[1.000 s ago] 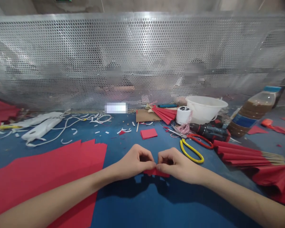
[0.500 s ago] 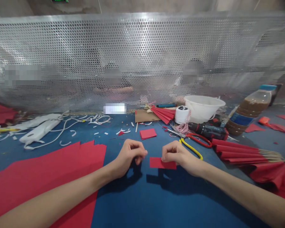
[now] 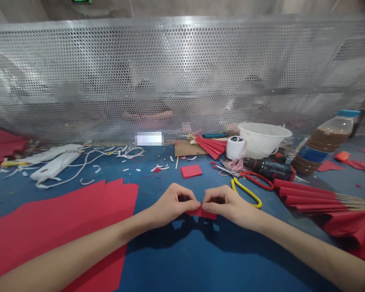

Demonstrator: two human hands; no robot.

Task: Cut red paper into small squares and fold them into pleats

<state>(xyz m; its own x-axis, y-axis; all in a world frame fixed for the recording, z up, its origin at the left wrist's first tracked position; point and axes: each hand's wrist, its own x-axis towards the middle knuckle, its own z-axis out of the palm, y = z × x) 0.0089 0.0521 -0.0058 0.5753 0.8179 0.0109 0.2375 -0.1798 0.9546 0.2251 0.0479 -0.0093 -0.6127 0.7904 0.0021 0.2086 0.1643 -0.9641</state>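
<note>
Between my two hands, just above the blue table (image 3: 182,263), is a small red paper strip (image 3: 209,215). My left hand (image 3: 182,205) pinches its left part between thumb and fingers. My right hand (image 3: 220,202) pinches the upper edge near the middle, its fingertips close to those of the left. The fingers cover much of the strip's upper side. Beyond the hands lies a small stack of red paper pieces (image 3: 191,171). Large red paper sheets (image 3: 79,219) spread under and beside my left forearm.
At right are red-handled scissors (image 3: 255,178), a yellow handle (image 3: 246,194), a power drill (image 3: 270,168), a white bowl (image 3: 261,140), a bottle of brown liquid (image 3: 322,142) and pleated red paper (image 3: 310,198). A white power strip (image 3: 56,164) lies left. A perforated metal screen (image 3: 182,81) stands behind.
My left hand has moved right and taken hold of the red strip's left part. My right hand has shifted slightly, bringing the strip left to meet it.
</note>
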